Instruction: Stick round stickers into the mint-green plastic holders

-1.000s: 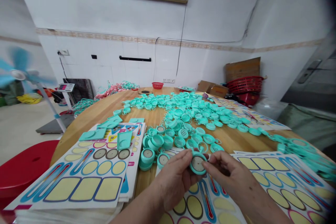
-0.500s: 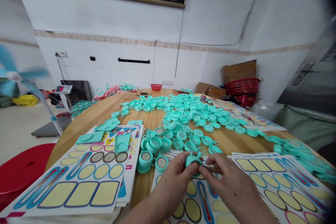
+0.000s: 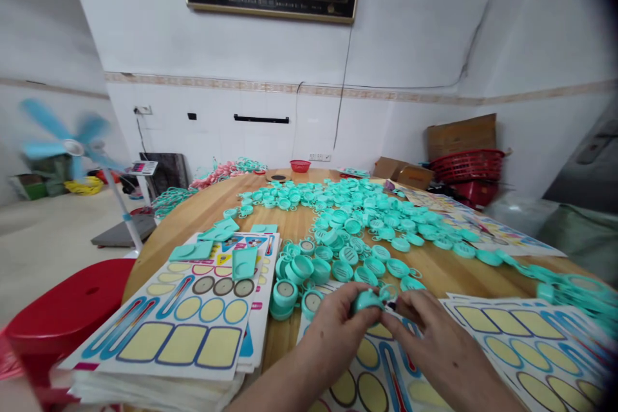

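Between the fingers and thumb of my left hand [image 3: 334, 320] is a small turquoise round plastic case [image 3: 367, 300], tilted, with a looped ring at its top. My right hand [image 3: 432, 329] is pinched close beside it. A small dark bit [image 3: 391, 304] shows at those fingertips, too small to name. Both hands are above a sheet of printed stickers [image 3: 374, 393] with yellow ovals and thermometer shapes. Just left of them stand several turquoise cases, one with a round dial sticker [image 3: 284, 290] on its face.
A large heap of turquoise cases [image 3: 352, 206] spreads over the wooden table [image 3: 168, 251]. Sticker sheets are stacked at left [image 3: 197, 309] and right [image 3: 512, 335], with flat turquoise pieces [image 3: 244, 262] on the left stack. A red stool [image 3: 72, 299] and a fan [image 3: 74, 147] stand left.
The view has swung slightly left, so everything appears further right. My left hand still holds the turquoise case; the dark bit now shows more clearly at my right fingertips.
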`<state>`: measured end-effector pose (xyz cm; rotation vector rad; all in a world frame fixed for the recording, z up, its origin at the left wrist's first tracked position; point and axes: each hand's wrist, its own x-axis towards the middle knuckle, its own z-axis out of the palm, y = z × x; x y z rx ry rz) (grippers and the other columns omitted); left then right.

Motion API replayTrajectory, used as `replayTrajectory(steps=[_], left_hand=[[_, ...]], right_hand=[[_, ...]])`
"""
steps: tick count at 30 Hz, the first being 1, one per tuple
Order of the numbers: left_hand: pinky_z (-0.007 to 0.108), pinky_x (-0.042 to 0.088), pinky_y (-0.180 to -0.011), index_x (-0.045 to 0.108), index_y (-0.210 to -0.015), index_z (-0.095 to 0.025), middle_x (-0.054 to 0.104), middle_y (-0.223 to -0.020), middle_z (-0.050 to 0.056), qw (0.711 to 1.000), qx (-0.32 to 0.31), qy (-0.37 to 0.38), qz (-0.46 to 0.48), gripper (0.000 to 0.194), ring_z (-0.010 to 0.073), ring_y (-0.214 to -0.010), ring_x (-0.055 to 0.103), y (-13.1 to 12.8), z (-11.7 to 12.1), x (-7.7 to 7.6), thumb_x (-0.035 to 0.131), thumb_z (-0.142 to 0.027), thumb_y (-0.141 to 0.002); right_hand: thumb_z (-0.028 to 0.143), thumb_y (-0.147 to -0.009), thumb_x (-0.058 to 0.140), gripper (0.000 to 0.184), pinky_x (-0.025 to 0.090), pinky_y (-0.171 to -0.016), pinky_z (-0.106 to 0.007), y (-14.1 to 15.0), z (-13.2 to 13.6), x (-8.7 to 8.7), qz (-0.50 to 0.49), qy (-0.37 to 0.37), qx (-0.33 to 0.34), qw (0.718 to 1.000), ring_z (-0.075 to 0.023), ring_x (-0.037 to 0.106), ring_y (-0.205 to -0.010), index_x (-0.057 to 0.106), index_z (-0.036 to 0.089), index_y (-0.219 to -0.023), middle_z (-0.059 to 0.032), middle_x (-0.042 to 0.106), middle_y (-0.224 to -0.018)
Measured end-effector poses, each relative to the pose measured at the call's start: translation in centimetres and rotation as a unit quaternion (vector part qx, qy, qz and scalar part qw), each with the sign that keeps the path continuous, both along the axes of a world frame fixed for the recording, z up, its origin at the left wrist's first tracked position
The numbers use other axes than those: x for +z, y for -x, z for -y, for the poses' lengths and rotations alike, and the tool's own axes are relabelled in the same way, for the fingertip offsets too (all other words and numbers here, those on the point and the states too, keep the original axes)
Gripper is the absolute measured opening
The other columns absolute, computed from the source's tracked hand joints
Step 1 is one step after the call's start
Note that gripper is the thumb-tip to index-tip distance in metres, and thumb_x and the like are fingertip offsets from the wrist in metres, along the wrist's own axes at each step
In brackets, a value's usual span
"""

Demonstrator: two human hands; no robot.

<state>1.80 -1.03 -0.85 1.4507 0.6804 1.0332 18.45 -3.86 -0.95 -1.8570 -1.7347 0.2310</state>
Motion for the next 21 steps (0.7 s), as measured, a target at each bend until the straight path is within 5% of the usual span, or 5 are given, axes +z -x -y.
replayTrajectory(steps=[4, 9, 17, 21], left_hand=[[0.028, 0.042, -0.08, 0.057, -0.106, -0.018, 0.061, -0.091, 0.003, 0.991, 0.131, 0.002, 0.015, 0.03, 0.0181, -0.089, 0.055, 1.7, -1.4, 1.0, 0.053, -0.033, -0.081], [0.033, 0.041, -0.087, 0.054, -0.111, -0.016, 0.059, -0.103, 0.007, 0.93, 0.347, -0.051, -0.11, 0.033, 0.0215, -0.099, 0.053, 5.1, -4.2, 1.2, 0.05, -0.028, -0.08], [0.047, 0.034, -0.098, 0.048, -0.115, -0.003, 0.053, -0.114, 0.02, 0.799, 0.502, -0.213, -0.252, 0.04, 0.0291, -0.112, 0.046, 6.4, -6.6, -0.8, 0.044, -0.018, -0.079], [0.046, 0.034, -0.1, 0.048, -0.116, -0.008, 0.052, -0.116, 0.017, 0.806, 0.478, -0.266, -0.227, 0.037, 0.0279, -0.115, 0.044, 6.1, -6.1, -0.5, 0.045, -0.022, -0.081]], right_hand=[[0.059, -0.078, 0.047, 0.036, 0.039, -0.055, -0.027, -0.8, -0.6, -0.7, -0.05, -0.052, -0.021, 0.997, -0.0174, 0.051, -0.062, 0.051, 0.023, -0.071, 0.0003, 0.051, -0.066], [0.061, -0.076, 0.047, 0.04, 0.031, -0.046, -0.024, -1.0, -1.2, -2.0, -0.169, -0.05, -0.013, 0.984, -0.0127, 0.038, -0.05, 0.052, 0.023, -0.07, 0.0046, 0.038, -0.056], [0.049, -0.08, 0.045, 0.033, 0.038, -0.054, -0.024, -1.2, -3.3, -2.3, -0.056, -0.017, 0.037, 0.998, -0.0163, 0.049, -0.061, 0.052, 0.022, -0.063, 0.0015, 0.047, -0.061], [0.032, -0.069, 0.054, 0.012, 0.041, -0.064, -0.027, -0.7, -6.1, -2.4, -0.03, -0.013, 0.049, 0.998, -0.0188, 0.053, -0.071, 0.059, 0.021, -0.069, -0.0006, 0.052, -0.069]])
